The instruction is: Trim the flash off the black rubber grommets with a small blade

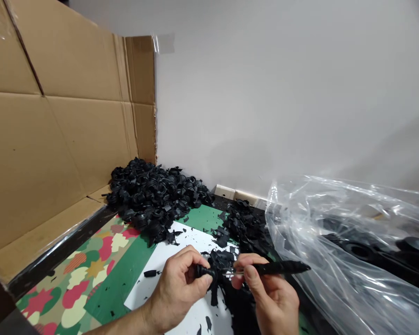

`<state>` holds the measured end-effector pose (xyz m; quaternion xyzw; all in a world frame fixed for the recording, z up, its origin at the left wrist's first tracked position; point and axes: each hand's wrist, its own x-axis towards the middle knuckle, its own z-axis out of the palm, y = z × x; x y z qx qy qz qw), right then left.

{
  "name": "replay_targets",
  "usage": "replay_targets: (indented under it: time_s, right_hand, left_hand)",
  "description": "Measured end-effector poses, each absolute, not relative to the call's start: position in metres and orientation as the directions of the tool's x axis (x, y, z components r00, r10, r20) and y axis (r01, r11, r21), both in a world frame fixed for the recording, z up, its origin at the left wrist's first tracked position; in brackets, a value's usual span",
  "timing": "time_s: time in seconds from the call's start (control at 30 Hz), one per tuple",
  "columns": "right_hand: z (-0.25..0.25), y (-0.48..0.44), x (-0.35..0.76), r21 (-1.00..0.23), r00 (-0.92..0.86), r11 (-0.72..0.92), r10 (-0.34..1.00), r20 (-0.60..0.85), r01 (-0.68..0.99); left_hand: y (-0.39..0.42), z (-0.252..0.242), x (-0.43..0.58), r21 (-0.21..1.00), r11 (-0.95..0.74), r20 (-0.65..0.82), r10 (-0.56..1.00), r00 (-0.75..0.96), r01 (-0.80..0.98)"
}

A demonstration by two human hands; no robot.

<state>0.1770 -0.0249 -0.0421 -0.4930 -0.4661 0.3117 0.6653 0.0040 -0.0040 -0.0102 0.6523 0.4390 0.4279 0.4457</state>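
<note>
My left hand (179, 286) pinches a small black ribbed rubber piece (213, 274) between thumb and fingers, above a white sheet (162, 253). In my right hand (272, 291) is a slim tool with a black, tapered handle (282, 267), gripped like a pen. Its thin metal end points left and meets or nearly meets the rubber piece; its exact tip is hard to make out. Black rubber scraps (223, 256) lie behind and below the hands. A short black piece (151, 273) rests on the sheet left of my left hand.
A big heap of black ribbed rubber parts (153, 195) stands at the back left, by a cardboard panel (73, 70). A smaller heap of black trimmings (246, 225) lies behind my right hand. To the right, a clear plastic bag (300, 223) holds black parts. A grey wall closes the back.
</note>
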Motion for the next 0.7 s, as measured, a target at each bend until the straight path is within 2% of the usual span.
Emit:
replay_targets:
  time_s: [0.2,0.33,0.7]
  right_hand:
    - [-0.029,-0.034,0.163,-0.926,0.454,0.371,0.839,0.299,-0.076]
    - [-0.034,-0.035,0.158,-0.895,0.389,0.431,0.848,0.360,-0.112]
    - [-0.040,-0.032,0.158,-0.794,0.218,0.607,0.776,0.592,-0.003]
  left_hand:
    - [-0.003,-0.010,0.005,0.938,-0.266,0.215,0.949,0.229,0.222]
    - [-0.003,-0.011,0.004,0.929,-0.279,0.221,0.945,0.243,0.242]
    - [-0.004,-0.013,0.003,0.922,-0.299,0.236,0.938,0.253,0.246]
